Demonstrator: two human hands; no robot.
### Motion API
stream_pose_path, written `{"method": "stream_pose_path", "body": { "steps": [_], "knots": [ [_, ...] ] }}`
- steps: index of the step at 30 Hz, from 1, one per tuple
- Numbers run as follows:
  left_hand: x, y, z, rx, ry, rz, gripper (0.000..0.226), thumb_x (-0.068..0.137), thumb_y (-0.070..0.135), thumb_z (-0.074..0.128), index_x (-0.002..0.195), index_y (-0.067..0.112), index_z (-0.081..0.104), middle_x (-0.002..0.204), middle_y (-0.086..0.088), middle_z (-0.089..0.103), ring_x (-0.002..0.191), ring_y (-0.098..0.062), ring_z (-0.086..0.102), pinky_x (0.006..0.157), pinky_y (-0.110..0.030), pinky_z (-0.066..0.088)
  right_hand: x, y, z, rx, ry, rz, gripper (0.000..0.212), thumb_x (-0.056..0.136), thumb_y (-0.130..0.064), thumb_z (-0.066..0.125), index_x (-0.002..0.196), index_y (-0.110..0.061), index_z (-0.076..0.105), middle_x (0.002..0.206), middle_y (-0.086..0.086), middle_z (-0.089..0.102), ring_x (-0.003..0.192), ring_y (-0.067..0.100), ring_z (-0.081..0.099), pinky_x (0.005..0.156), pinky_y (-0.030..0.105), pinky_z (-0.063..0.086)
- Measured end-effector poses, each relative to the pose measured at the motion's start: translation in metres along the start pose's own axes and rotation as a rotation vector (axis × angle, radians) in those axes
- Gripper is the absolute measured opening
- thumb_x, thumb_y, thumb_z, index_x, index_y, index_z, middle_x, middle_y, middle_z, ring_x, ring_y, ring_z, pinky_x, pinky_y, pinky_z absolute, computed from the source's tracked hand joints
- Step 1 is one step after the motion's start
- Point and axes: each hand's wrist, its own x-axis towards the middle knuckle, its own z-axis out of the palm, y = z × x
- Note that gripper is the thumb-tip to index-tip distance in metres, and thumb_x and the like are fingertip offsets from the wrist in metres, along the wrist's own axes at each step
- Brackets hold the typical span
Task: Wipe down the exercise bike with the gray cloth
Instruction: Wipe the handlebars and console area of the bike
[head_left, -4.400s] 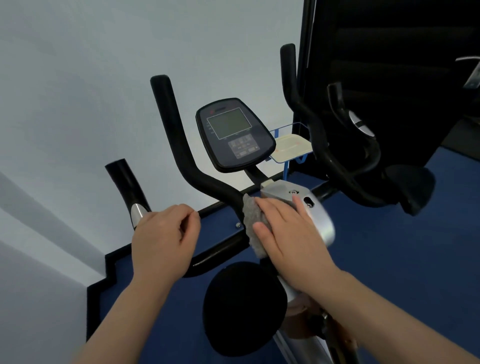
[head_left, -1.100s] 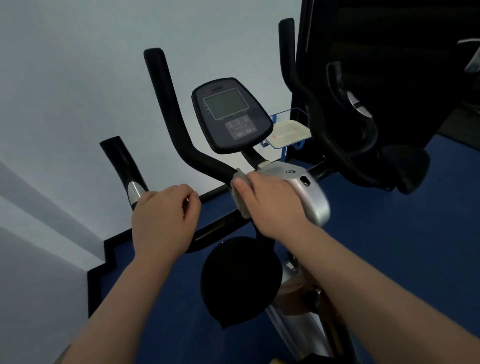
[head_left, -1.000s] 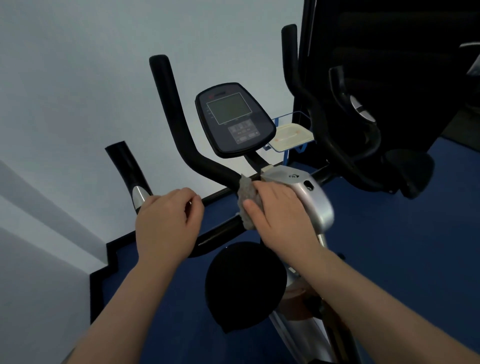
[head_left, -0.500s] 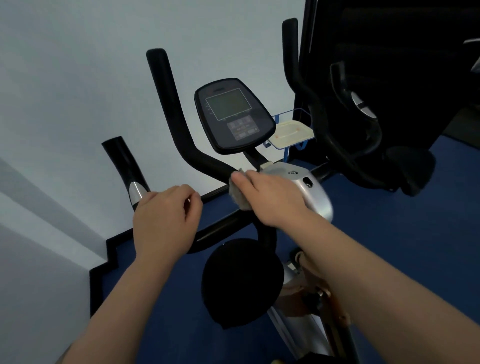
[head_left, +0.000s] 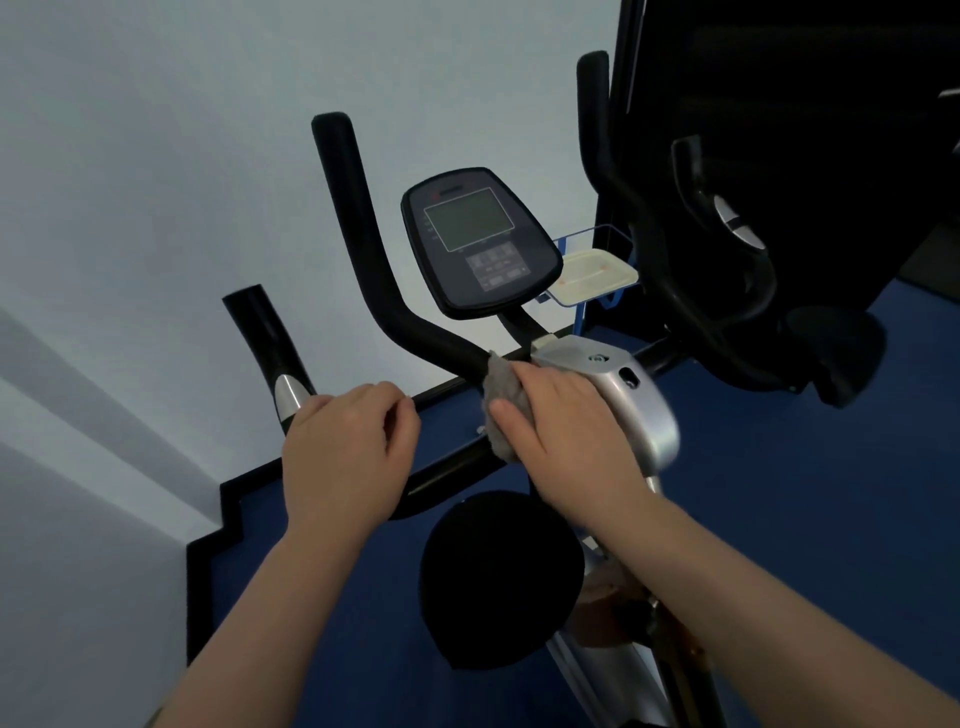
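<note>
Overhead, a pale, smooth wall (head_left: 156, 182) fills the left and top of the view, meeting a dark blue carpeted floor (head_left: 779, 493) along a black skirting edge that steps in a notch at lower left. Open floor lies to the right of the grey-and-black exercise bike (head_left: 639, 410), though a second black machine (head_left: 779, 156) stands close behind it on that side, its curved handles near the bike's own.

The bike's black foam-covered handlebar (head_left: 363, 260) rises in a long bent tube, with a shorter glossy grip bearing a silver band to the left. A rounded dark console with a grey screen (head_left: 478, 241) sits tilted between the bars, above a smooth silver plastic stem cover. A round black saddle (head_left: 498, 577) lies below. Behind the console, a cream plastic lid (head_left: 592, 273) rests in a blue wire holder.

The left hand (head_left: 348, 452) curls round the lower black crossbar, fingers wrapped over it. The right hand (head_left: 566, 415) lies with its fingers fairly flat, pressing the soft, crumpled gray cloth (head_left: 501, 395) against the joint where handlebar meets silver stem cover; the cloth bulges out past the fingertips.
</note>
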Motion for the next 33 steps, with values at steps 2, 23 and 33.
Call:
{"method": "stream_pose_path", "body": {
  "steps": [2, 23, 33],
  "knots": [
    [0.0, 0.001, 0.0, -0.019, 0.013, -0.002, 0.027, 0.089, 0.023, 0.048, 0.065, 0.017, 0.059, 0.051, 0.008, 0.05, 0.049, -0.019, 0.047, 0.064, -0.025, 0.03, -0.011, 0.004, -0.001, 0.01, 0.008, -0.018, 0.045, 0.1, -0.042, 0.041, 0.136, -0.016, 0.048, 0.127, 0.001, 0.057, 0.119, 0.02, 0.047, 0.102, 0.027, 0.029],
    [0.0, 0.001, 0.0, -0.025, 0.014, -0.003, 0.029, 0.09, 0.024, 0.048, 0.065, 0.016, 0.06, 0.051, 0.007, 0.05, 0.048, -0.019, 0.047, 0.063, -0.026, 0.029, 0.0, 0.002, -0.007, -0.004, -0.034, -0.044, 0.037, 0.099, -0.047, 0.039, 0.115, -0.018, 0.054, 0.107, 0.0, 0.059, 0.102, 0.021, 0.051, 0.089, 0.034, 0.036],
    [0.0, 0.001, -0.001, 0.008, 0.005, 0.014, 0.026, 0.089, 0.018, 0.053, 0.064, 0.016, 0.058, 0.051, 0.007, 0.05, 0.047, -0.019, 0.045, 0.061, -0.025, 0.029, -0.007, 0.007, -0.004, 0.054, 0.004, -0.07, 0.036, 0.098, -0.045, 0.042, 0.117, -0.018, 0.055, 0.107, -0.001, 0.059, 0.102, 0.019, 0.051, 0.091, 0.032, 0.036]
  ]
}}
